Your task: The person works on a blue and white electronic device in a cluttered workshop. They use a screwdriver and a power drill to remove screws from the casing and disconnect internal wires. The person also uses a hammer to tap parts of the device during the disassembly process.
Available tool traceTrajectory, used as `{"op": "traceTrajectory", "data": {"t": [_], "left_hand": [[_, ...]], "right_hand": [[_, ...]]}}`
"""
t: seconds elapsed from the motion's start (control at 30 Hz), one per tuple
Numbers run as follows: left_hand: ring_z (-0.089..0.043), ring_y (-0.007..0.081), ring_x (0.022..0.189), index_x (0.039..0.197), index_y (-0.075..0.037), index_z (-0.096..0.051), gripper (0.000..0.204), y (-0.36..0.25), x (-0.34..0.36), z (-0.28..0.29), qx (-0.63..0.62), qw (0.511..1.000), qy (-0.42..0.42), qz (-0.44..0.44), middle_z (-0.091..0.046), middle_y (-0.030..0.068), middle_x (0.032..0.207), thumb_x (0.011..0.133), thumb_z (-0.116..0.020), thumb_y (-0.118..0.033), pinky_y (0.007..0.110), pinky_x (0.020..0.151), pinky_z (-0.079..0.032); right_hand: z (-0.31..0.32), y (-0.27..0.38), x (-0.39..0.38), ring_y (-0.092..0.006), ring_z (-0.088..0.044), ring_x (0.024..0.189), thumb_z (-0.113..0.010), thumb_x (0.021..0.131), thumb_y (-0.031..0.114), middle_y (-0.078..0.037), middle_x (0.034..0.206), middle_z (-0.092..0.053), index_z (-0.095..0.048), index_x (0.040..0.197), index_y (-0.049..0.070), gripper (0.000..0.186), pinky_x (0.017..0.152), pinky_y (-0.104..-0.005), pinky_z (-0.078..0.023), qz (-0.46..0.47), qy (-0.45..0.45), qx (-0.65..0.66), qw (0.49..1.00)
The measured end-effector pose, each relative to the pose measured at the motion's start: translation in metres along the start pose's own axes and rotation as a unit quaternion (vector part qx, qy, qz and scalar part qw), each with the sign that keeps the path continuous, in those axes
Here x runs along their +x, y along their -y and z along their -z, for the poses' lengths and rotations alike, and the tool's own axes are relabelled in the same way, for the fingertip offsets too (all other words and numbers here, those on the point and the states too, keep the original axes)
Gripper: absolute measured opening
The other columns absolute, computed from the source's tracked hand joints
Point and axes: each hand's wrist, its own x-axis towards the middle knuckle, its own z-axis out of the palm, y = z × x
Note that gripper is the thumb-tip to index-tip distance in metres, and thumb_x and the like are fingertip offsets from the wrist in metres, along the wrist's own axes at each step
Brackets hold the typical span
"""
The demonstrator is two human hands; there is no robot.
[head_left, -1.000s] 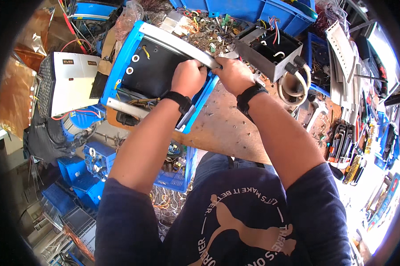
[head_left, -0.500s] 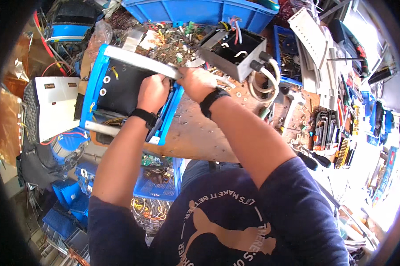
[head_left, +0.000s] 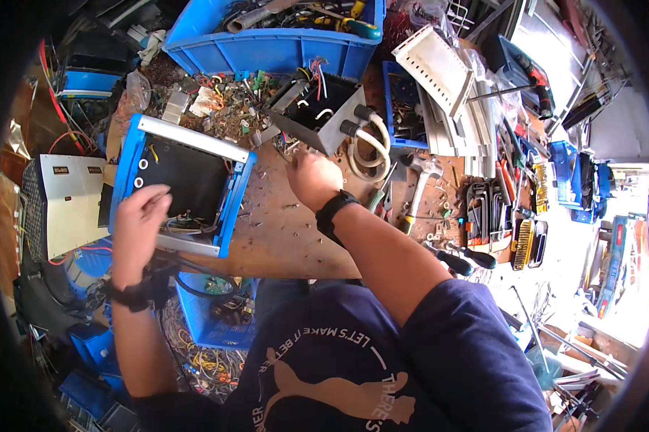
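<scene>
A blue-edged equipment frame point(head_left: 127, 167) with silver bars and a black inner panel lies at the left of the bench. My left hand point(head_left: 139, 216) hovers over its near left corner, fingers loosely bent and partly apart, with nothing visible in them. Right of the frame, my right hand point(head_left: 316, 180) is closed at the near edge of a grey metal box point(head_left: 337, 124). Its fingertips are pinched together; whatever they hold is too small to make out. Two white hoses point(head_left: 371, 155) run from the box's black fittings.
Scrap and small parts point(head_left: 220, 115) cover the far bench. Behind stands a blue crate point(head_left: 274, 54) of tools. At right lie a hammer point(head_left: 419, 180), hex keys point(head_left: 486, 216), screwdrivers point(head_left: 463, 261) and metal profiles point(head_left: 457, 133). A cream-coloured case point(head_left: 73, 205) stands at the left.
Both hands have left the frame's right side. My left hand moved to its near left corner; my right moved beside the metal box. The head view has shifted, showing more of the crate.
</scene>
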Motion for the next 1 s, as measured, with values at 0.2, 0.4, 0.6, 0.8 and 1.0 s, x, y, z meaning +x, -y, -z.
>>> {"op": "traceTrajectory", "data": {"t": [0.2,0.4,0.6,0.8,1.0], "left_hand": [[-0.059,0.0165,0.087,0.11,0.003,-0.06,0.026,0.048,-0.052,0.059,0.08,0.975,-0.208,0.011,-0.061,0.0112,0.105,0.088,-0.064,-0.009,0.028,0.076,-0.047],[-0.051,0.0392,0.11,0.118,0.0,-0.056,0.041,0.121,-0.046,0.062,0.164,0.951,-0.252,-0.067,-0.055,0.0213,0.117,0.084,-0.068,-0.02,0.043,0.095,-0.04],[-0.05,0.0386,0.112,0.122,-0.001,-0.054,0.045,0.113,-0.042,0.055,0.094,0.959,-0.263,-0.055,-0.054,0.0205,0.12,0.084,-0.068,-0.022,0.041,0.096,-0.04],[-0.053,0.0349,0.101,0.118,-0.002,-0.056,0.046,0.122,-0.022,0.053,0.125,0.947,-0.278,-0.102,-0.058,0.0159,0.108,0.081,-0.07,-0.025,0.043,0.087,-0.043],[-0.053,0.0331,0.097,0.114,0.001,-0.057,0.046,0.134,-0.008,0.044,0.128,0.94,-0.293,-0.123,-0.058,0.0158,0.105,0.078,-0.072,-0.024,0.043,0.085,-0.044]], "right_hand": [[0.004,-0.037,-0.025,-0.0364,-0.065,0.093,-0.057,0.08,0.029,-0.021,0.094,-0.067,-0.069,0.093,0.004,0.03,0.08,-0.0436,-0.052,-0.043,0.151,-0.173,0.972],[0.012,-0.112,-0.056,-0.0394,-0.059,0.102,-0.068,0.075,0.041,-0.024,0.107,-0.062,-0.052,0.113,0.001,0.058,0.089,-0.0455,-0.047,-0.212,-0.065,-0.131,0.966],[-0.002,-0.105,-0.057,-0.0401,-0.06,0.105,-0.071,0.074,0.046,-0.026,0.112,-0.061,-0.043,0.122,-0.001,0.073,0.089,-0.0446,-0.048,-0.269,-0.054,-0.151,0.95],[-0.027,-0.134,-0.052,-0.0459,-0.06,0.097,-0.063,0.077,0.047,-0.029,0.103,-0.062,-0.043,0.115,0.001,0.063,0.084,-0.0525,-0.047,-0.27,-0.13,-0.17,0.939],[-0.017,-0.139,-0.075,-0.0278,-0.059,0.064,-0.057,0.082,0.027,-0.018,0.078,-0.064,-0.062,0.089,0.001,0.028,0.06,-0.0392,-0.046,-0.25,-0.168,0.046,0.952]]}}
